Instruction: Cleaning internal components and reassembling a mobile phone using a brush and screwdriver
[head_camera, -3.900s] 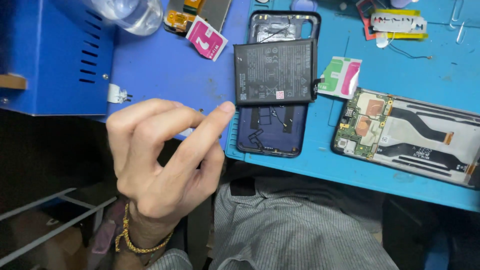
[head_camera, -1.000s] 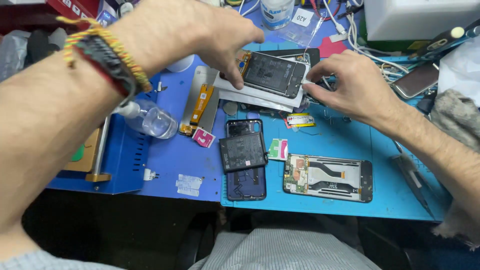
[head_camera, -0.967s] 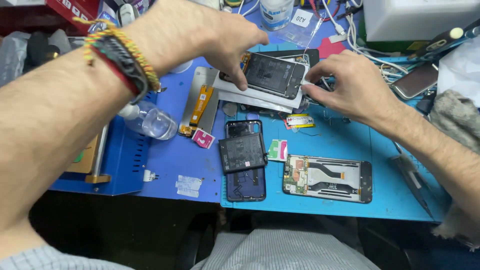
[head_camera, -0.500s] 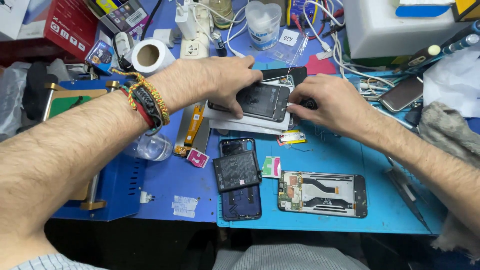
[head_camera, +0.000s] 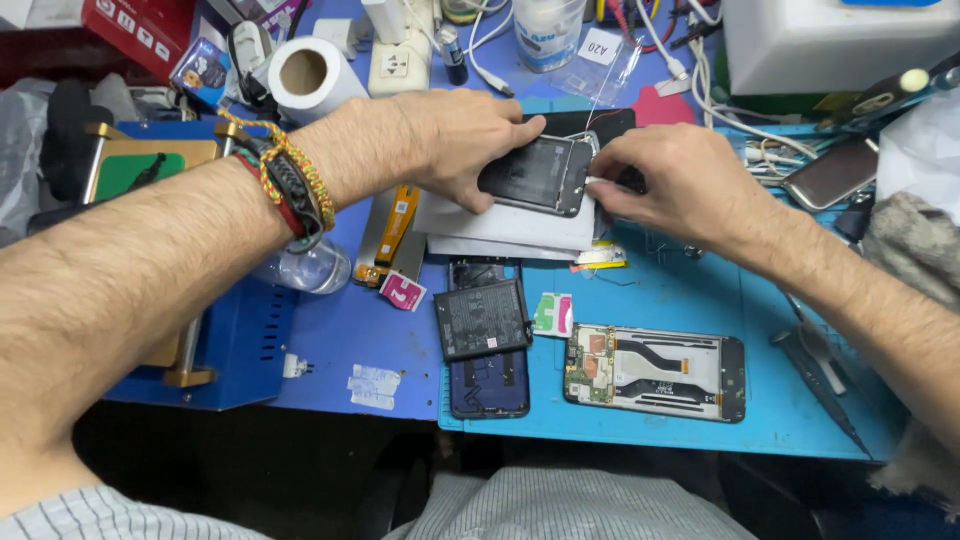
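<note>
My left hand (head_camera: 465, 135) presses down on a dark opened phone (head_camera: 535, 175) that lies on a stack of white sheets (head_camera: 505, 225) at the back of the blue mat (head_camera: 680, 300). My right hand (head_camera: 665, 185) pinches at the phone's right edge with thumb and fingertips. Closer to me, a black battery (head_camera: 482, 320) rests across a dark blue back cover (head_camera: 490, 385). A phone frame with exposed boards (head_camera: 655, 372) lies to its right.
A blue metal machine (head_camera: 235, 340) with a green pad stands at the left, a clear bottle (head_camera: 305, 270) beside it. A white paper roll (head_camera: 305, 75), power strip, cables and a white box crowd the back. Tweezers (head_camera: 815, 375) lie at the right.
About four seconds ago my left hand hovered by the battery near the table edge. Both hands have since gone to the far phone, and the view has tilted up toward the back of the bench.
</note>
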